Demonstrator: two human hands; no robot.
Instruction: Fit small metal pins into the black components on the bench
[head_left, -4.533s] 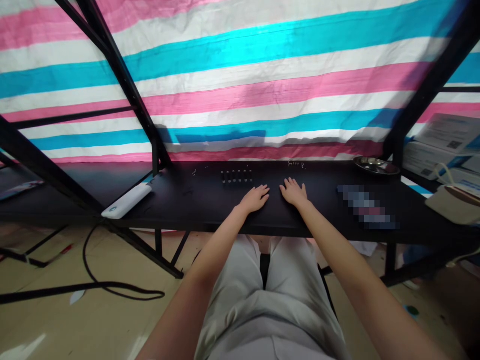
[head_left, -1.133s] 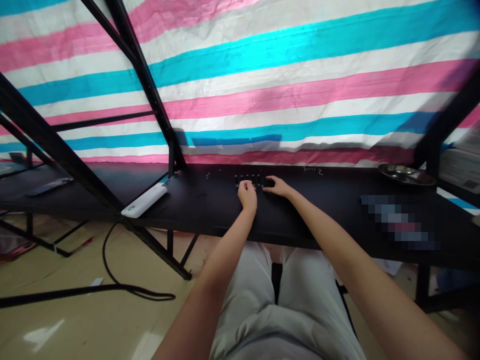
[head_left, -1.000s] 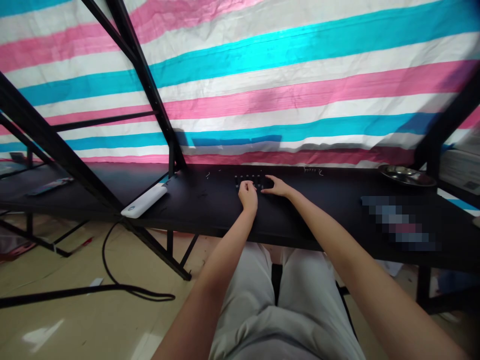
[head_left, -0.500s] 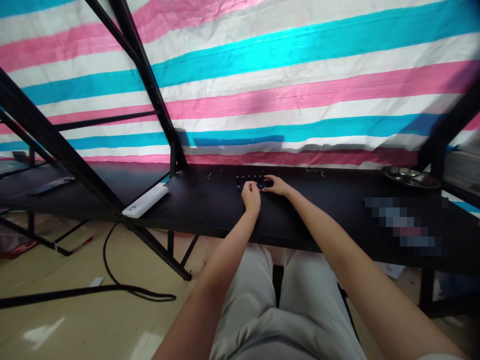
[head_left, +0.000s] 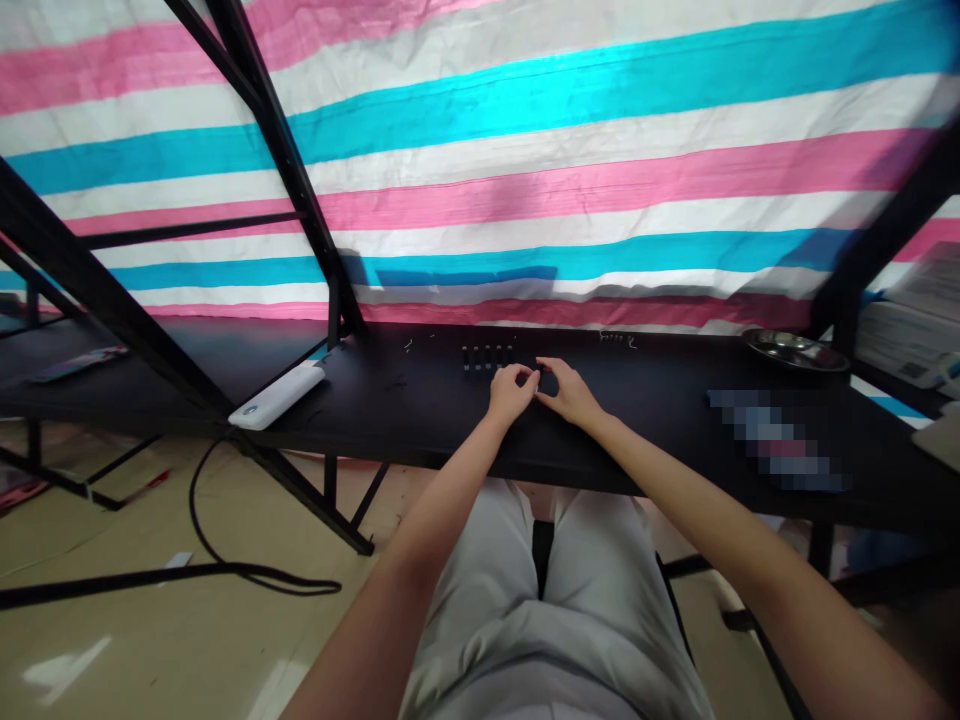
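On the black table (head_left: 420, 420), several small dark pieces (head_left: 488, 358) with pale ends stand side by side in a short row. My left hand (head_left: 514, 392) is just to the right and in front of this row, its thumb and fingers pinched together. Facing it, my right hand (head_left: 571, 392) curves its thumb and index finger around a small dark piece (head_left: 538, 376), much like those in the row. The fingertips of both hands meet at this piece and cover most of it, so its exact kind is unclear.
A white oblong device (head_left: 279, 395) lies left, by the black metal frame (head_left: 292, 180). To the right are a shiny round metal plate (head_left: 796, 350) and a blurred-out flat item (head_left: 776, 440). Small pale bits (head_left: 616, 338) lie near the striped sheet (head_left: 600, 180) behind.
Both hands have come away from the row, toward the right and slightly nearer to me. Their fingertips now meet at a small dark piece, and the row is more exposed.
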